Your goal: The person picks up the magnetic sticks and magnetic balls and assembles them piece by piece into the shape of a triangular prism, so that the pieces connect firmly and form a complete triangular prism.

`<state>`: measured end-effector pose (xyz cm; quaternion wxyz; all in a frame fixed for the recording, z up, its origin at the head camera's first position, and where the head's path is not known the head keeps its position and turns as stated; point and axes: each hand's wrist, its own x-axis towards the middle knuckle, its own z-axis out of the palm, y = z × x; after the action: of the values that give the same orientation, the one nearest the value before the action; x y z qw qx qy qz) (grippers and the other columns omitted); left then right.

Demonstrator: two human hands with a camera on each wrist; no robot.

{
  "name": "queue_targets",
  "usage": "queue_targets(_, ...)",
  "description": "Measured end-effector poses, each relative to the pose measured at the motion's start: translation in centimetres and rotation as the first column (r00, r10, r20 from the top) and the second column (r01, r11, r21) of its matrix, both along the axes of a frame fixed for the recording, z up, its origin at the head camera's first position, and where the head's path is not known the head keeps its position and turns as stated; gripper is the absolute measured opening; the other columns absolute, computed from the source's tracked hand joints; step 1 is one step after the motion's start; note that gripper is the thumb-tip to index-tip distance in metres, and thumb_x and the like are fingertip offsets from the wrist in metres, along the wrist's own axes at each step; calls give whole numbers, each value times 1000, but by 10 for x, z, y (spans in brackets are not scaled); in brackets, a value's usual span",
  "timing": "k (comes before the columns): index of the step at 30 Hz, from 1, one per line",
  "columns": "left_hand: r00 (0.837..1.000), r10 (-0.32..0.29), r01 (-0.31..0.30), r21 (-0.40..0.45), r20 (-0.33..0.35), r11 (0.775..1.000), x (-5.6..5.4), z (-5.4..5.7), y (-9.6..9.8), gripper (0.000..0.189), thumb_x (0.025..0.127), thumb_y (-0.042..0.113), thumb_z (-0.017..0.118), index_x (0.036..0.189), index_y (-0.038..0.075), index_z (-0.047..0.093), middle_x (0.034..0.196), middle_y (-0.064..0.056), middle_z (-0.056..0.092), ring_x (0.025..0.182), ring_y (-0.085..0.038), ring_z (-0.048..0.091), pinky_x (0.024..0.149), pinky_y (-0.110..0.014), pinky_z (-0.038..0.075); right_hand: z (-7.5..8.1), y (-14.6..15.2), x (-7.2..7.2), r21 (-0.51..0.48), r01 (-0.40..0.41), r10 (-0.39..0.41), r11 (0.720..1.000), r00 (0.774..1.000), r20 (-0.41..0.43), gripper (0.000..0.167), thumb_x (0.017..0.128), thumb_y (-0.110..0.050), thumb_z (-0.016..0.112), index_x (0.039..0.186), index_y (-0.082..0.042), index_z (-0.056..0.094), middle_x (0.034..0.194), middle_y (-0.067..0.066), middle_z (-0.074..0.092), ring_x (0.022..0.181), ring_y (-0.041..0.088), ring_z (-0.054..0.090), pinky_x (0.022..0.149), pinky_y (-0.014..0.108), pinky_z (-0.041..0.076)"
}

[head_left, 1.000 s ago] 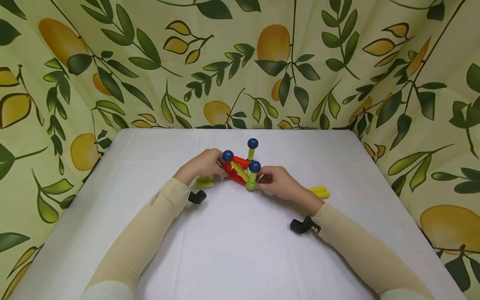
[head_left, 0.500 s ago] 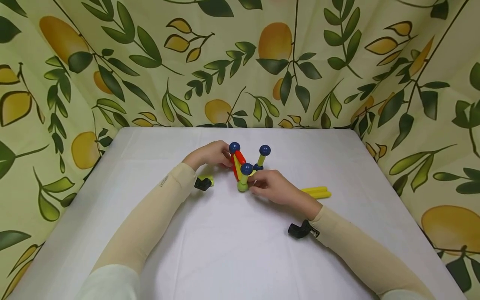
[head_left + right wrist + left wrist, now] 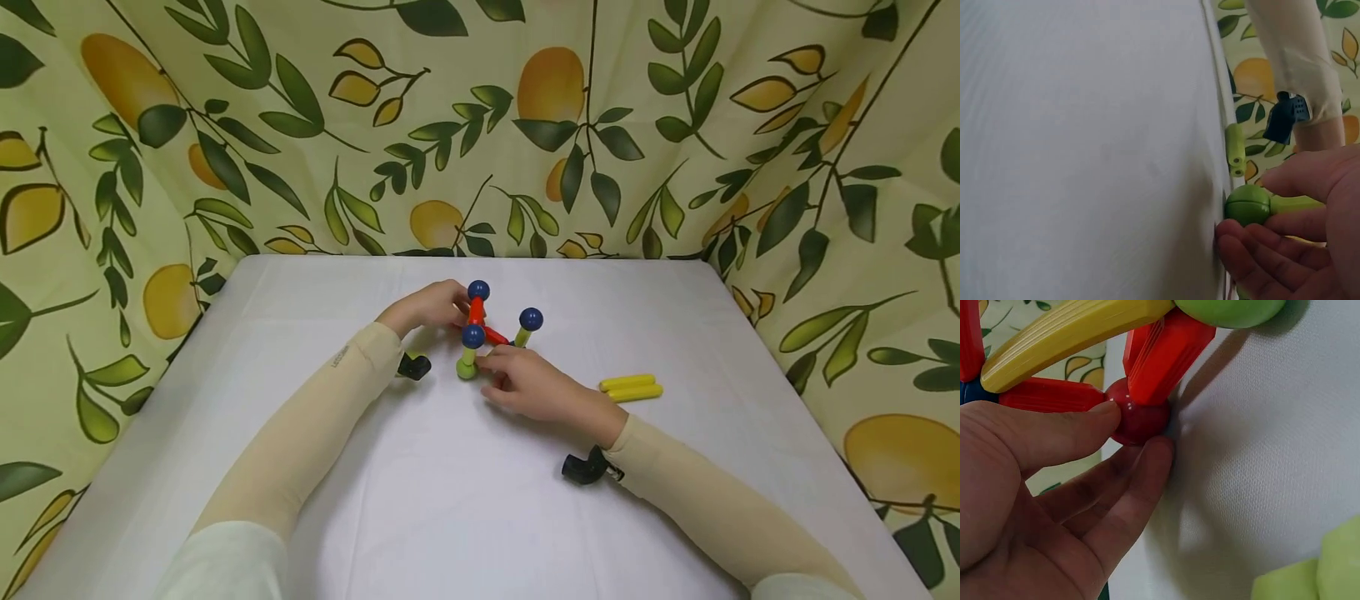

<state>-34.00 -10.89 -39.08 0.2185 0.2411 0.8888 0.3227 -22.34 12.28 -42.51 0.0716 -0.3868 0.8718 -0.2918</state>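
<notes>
Model [image 3: 476, 312] now turned clockwise, presumably for access to another side. Left hand [image 3: 437, 305] pinches red ball [image 3: 1144, 422]; right hand [image 3: 536, 385] at green ball [image 3: 1248, 205], grip unclear.

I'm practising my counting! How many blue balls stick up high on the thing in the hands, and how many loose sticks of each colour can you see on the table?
Shiny blue plastic-looking balls up high: 3
Loose yellow plastic-looking sticks: 2
Loose light-green plastic-looking sticks: 2
Total: 7
</notes>
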Motion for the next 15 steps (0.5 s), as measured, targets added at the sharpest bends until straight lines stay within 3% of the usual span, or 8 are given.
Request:
queue_targets(8, 999, -1, 1, 3, -33, 1000, -3, -2, 4, 32, 96, -3, 65, 122, 5, 81, 122, -14, 77, 113, -31, 66, 104, -45, 50, 3, -9, 3, 68, -9, 12, 998, 999, -45, 54, 100, -19, 78, 146, 4, 63, 105, 5, 62, 77, 8, 55, 70, 27, 50)
queue_targets(15, 999, -3, 4, 15, -36, 1000, -4, -6, 5, 31, 99, -1, 65, 126, 6, 80, 124, -12, 77, 114, -31, 64, 103, -45, 51, 1, -13, 5, 84, 2, 3, 996, 998, -61, 57, 100, -20, 78, 149, 4, 61, 105, 4, 61, 77, 9, 55, 69, 28, 50)
